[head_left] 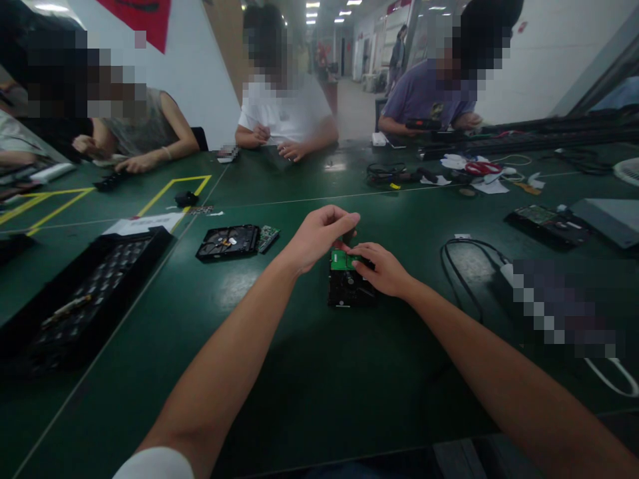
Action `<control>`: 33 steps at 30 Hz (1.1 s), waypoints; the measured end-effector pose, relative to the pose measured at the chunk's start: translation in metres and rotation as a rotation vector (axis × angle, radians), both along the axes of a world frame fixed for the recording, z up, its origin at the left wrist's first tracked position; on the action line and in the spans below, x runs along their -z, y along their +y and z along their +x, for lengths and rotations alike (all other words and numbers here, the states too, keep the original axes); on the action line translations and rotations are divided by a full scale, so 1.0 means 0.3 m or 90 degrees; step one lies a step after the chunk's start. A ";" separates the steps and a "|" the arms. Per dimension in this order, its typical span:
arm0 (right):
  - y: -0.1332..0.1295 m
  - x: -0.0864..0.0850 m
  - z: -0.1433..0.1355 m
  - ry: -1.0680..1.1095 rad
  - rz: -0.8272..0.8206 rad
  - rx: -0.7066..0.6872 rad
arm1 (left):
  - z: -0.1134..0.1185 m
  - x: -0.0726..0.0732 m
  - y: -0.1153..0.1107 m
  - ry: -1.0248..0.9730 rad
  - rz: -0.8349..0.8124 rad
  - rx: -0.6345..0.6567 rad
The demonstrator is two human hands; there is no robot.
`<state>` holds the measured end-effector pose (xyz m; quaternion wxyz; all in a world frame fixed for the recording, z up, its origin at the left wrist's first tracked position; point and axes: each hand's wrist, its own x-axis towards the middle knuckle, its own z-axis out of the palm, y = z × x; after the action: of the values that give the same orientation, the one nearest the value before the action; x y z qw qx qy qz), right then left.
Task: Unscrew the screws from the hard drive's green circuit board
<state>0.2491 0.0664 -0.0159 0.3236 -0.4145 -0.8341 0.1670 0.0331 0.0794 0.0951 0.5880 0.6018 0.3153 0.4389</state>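
Note:
A black hard drive (344,290) with a green circuit board (340,259) at its far end lies on the dark green table (299,372) in front of me. Above the board, my left hand (323,234) is closed, its thumb and fingers pinched round something dark that I cannot make out. My right hand (382,269) rests at the drive's right side, with bent fingers touching the board's edge and its fingertips close to the left hand's. Left of them lies another opened drive (228,241) beside a small loose circuit board (268,238).
A long black tray (94,293) stands at the left. Cables (462,249), another drive (546,223) and a grey box (612,219) lie to the right. Scissors (483,168) and scraps lie further back. Several people sit across the table.

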 end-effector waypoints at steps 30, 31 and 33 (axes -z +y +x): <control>0.004 0.004 0.003 0.006 0.006 -0.006 | 0.003 -0.002 -0.005 0.004 0.025 0.009; 0.004 0.002 0.003 0.003 0.005 -0.007 | 0.003 0.001 -0.003 0.009 0.025 -0.009; 0.001 -0.002 0.002 -0.003 0.001 -0.005 | 0.003 0.006 0.000 0.022 0.024 -0.040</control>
<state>0.2496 0.0667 -0.0153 0.3214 -0.4110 -0.8367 0.1665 0.0339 0.0795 0.0932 0.5567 0.6101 0.3361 0.4527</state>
